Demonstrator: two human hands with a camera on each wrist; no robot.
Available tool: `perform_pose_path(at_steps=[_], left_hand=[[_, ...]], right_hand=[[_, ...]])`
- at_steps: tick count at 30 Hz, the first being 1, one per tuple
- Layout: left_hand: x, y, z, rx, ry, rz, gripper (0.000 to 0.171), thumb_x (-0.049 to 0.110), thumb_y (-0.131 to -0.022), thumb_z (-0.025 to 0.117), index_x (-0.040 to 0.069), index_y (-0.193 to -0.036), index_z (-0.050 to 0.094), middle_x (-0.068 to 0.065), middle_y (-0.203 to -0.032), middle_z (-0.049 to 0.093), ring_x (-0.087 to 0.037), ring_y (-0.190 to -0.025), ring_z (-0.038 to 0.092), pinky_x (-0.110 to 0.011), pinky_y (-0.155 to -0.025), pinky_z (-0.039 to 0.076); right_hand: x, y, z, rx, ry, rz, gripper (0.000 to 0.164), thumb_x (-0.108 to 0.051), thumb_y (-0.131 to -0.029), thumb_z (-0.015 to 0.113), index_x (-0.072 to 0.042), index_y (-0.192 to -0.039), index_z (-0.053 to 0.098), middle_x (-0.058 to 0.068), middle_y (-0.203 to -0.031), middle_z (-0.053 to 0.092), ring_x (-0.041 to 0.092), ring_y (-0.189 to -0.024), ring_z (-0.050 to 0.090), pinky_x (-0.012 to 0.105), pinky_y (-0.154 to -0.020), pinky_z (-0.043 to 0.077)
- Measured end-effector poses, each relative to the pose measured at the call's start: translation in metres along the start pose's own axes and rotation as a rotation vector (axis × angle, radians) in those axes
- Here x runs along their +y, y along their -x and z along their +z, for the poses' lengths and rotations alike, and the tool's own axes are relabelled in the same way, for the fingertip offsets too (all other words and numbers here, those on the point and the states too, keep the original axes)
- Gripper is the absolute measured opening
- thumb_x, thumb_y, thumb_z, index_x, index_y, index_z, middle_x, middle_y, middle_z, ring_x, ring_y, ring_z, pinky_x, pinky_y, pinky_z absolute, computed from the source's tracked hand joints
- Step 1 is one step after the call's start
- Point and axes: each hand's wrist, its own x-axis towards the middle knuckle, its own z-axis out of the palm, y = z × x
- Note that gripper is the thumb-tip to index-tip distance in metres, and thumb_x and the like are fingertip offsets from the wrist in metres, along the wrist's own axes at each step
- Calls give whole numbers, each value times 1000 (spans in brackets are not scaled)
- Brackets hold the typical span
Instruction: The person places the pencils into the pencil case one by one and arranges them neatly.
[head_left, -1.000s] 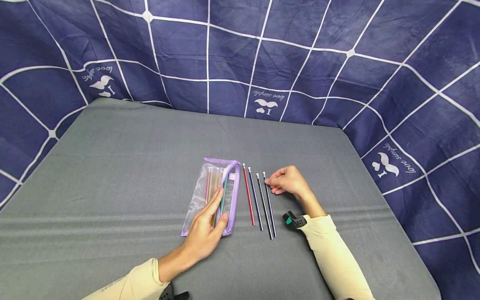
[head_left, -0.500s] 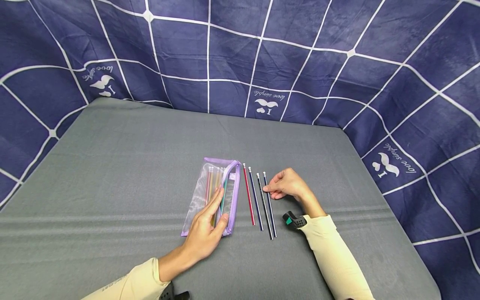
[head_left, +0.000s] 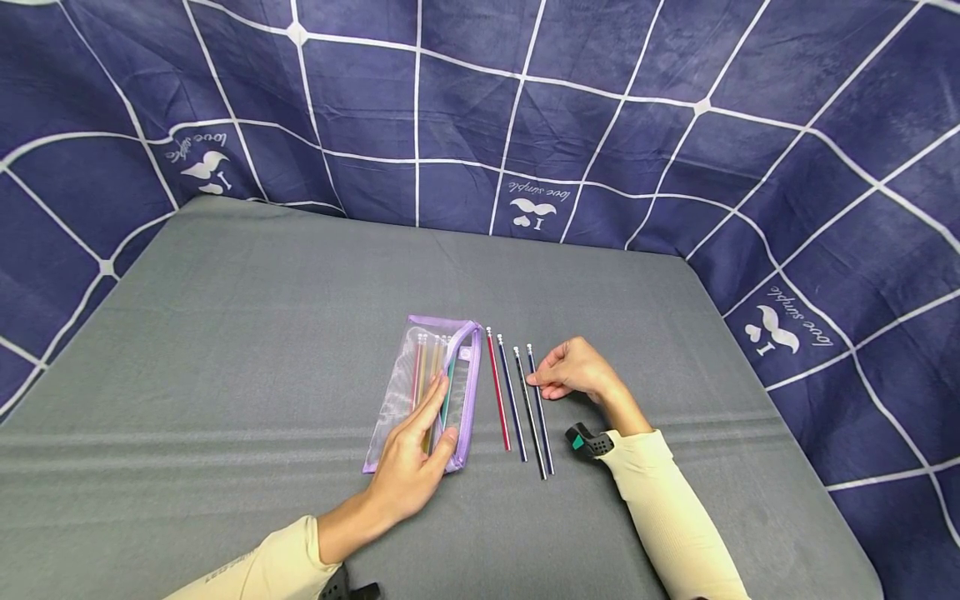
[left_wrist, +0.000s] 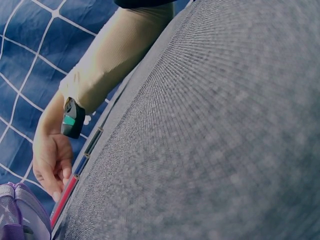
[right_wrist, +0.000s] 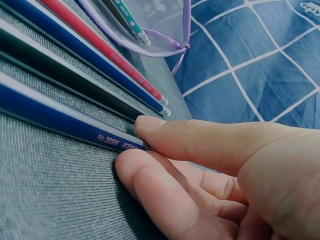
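Observation:
A see-through mesh pencil case (head_left: pixel 387 425) with purple edging lies on the grey cloth, its zip side gaping to the right. My left hand (head_left: pixel 408 467) rests on it with straight fingers, thumb by the opening. Several pencils show inside, among them a green pencil (right_wrist: pixel 125 17). To the right lie a red pencil (head_left: pixel 498 392), a blue pencil (head_left: pixel 513 400) and a black pencil (head_left: pixel 531 417), side by side. Outermost is a second blue pencil (right_wrist: pixel 60 117); my right hand (head_left: pixel 576 368) pinches it between thumb and forefinger, toward its eraser end. The left wrist view does not show the left hand.
Grey cloth (head_left: pixel 262 333) covers the surface, with creases across its near part. A dark blue curtain (head_left: pixel 465 108) with white grid lines rises behind it and along both sides. Each forearm wears a pale sleeve (head_left: pixel 660 500) and a black wrist camera (head_left: pixel 588 440).
My right hand has slid a little down the outermost blue pencil, away from its eraser tip, and then stays there. The left hand and pencil case keep their place.

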Motion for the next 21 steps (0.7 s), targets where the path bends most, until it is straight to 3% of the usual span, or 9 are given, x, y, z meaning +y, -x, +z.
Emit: perform_pose_path(at_steps=[21], left_hand=[[-1,1,1,1,-9,-1,62,-6,-88,61,-10,-146,39,-21,-154,35,-38,-142,31,-32,-119,20]], right_hand=[[-1,4,-5,-3,-40,-26,9,6,-80,70,8,-83,62,6,-63,66,10,-51,63,23,-50,57]])
